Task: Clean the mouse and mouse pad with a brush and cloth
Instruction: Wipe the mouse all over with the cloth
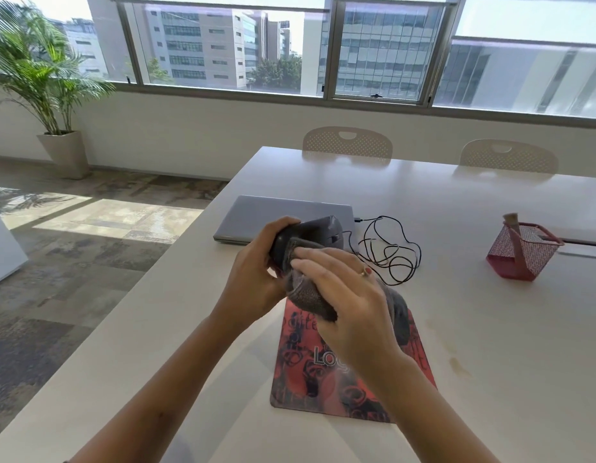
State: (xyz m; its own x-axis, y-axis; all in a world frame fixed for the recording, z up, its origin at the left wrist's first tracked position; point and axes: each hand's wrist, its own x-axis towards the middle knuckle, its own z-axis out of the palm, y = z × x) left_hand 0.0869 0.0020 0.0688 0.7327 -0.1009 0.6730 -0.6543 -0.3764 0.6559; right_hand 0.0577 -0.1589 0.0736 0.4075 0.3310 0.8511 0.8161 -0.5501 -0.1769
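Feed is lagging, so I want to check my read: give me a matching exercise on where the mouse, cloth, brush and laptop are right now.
Things:
1. mouse
2. cloth
3. brush
4. laptop

Places:
A. standing in the red mesh basket
B. lying closed on the table
C. held up in the left hand
D. under the right hand

Pairs: 1-C, 2-D, 3-A, 4-B

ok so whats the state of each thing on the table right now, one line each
dark grey wired mouse: lifted off the table, gripped by the left hand
grey cloth: pressed on the mouse by the right hand
red patterned mouse pad: flat on the white table, uncovered
silver laptop: lid closed
black cable: loosely tangled
brush: standing in the red mesh holder, unused
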